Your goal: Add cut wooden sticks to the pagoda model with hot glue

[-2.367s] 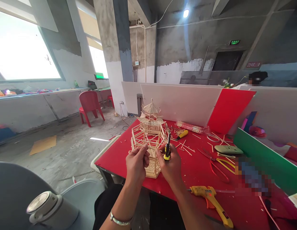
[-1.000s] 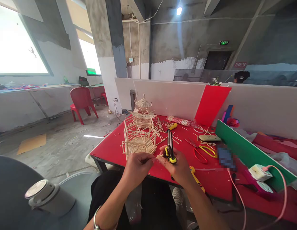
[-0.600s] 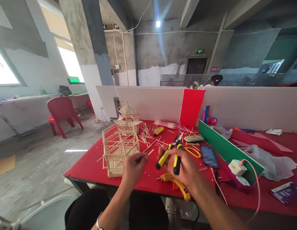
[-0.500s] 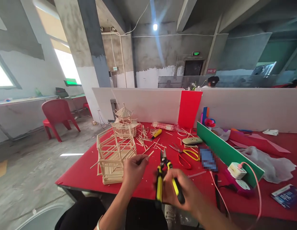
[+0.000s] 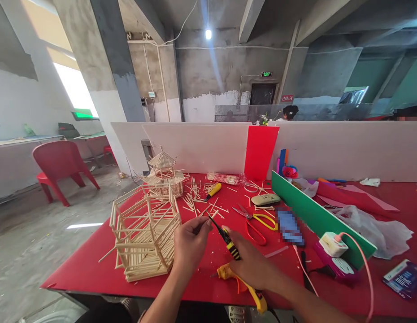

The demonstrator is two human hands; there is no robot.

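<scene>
My left hand [image 5: 191,240] is pinched near the table's middle; a thin stick shows at its fingertips, partly hidden. In my right hand [image 5: 250,260] are yellow-and-black pliers [image 5: 230,243], closed up and turned so that their jaw tips meet the left fingertips. Left of my hands stands an open wooden stick frame [image 5: 144,233] with a slatted floor, one loose stick jutting from its left side. Behind it rises a small stick pavilion [image 5: 162,172] with a pointed roof. Under my right hand lies a yellow glue gun [image 5: 257,298].
Loose sticks [image 5: 195,193], a yellow-handled knife [image 5: 213,191], red-and-yellow pliers [image 5: 264,220] and an olive case [image 5: 265,199] lie on the red table [image 5: 90,264]. At right are a green board [image 5: 316,215], a phone [image 5: 291,226], a power strip [image 5: 336,262] and cables.
The pliers have swung from upright and open to slanting left and closed, tips at the left fingertips. The glue gun has come into view. The whole view has shifted, showing the stick frame larger.
</scene>
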